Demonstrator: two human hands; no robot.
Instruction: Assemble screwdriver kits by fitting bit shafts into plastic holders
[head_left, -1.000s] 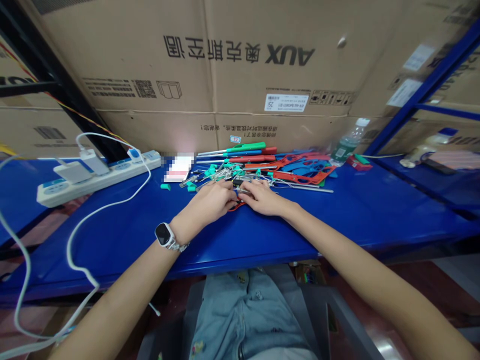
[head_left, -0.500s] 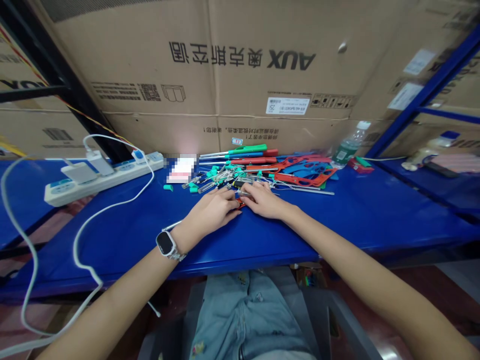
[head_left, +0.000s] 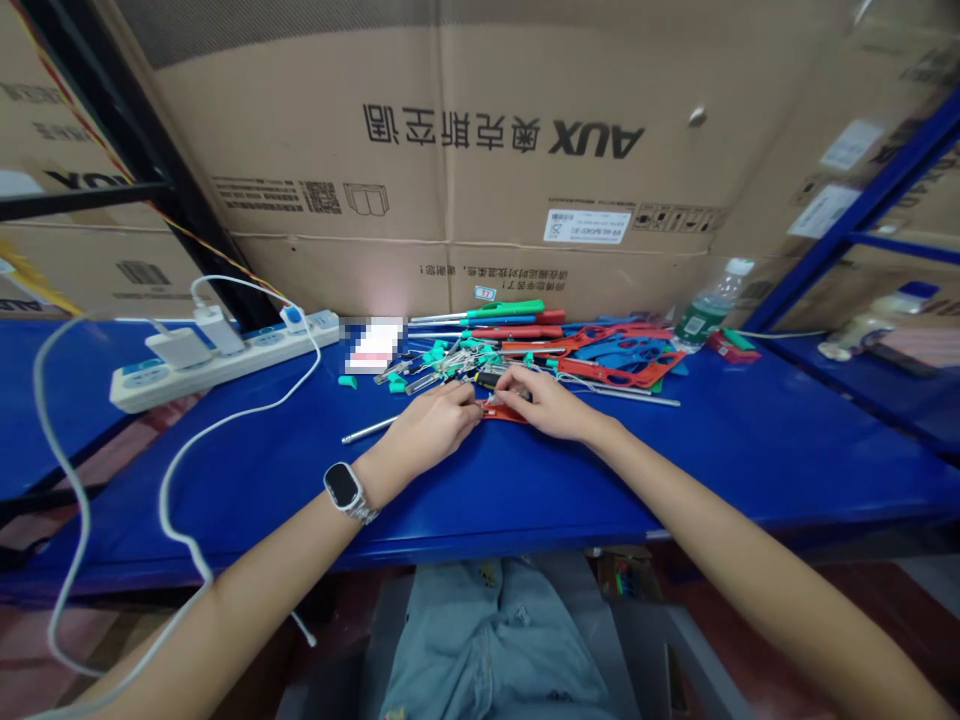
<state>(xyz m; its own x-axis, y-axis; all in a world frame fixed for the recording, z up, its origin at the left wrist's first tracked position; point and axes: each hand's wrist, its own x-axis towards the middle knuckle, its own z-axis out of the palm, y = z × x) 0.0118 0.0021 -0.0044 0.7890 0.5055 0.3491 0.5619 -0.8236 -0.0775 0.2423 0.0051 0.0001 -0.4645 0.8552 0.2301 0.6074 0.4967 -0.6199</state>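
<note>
**Left hand and right hand met at a red plastic casing**

An AUX cardboard carton, its print upside down, stood behind the blue desk. A white power strip lay at the desk's left. Red and blue lighter shells and metal parts were heaped beyond the hands, near a green-labelled bottle. The left fingers gripped the casing's left end at the desk's middle; the right fingers curled over its right end, their exact grasp unclear. A metal rod lay beside the left hand. One small green cap rested left of the heap.
</note>
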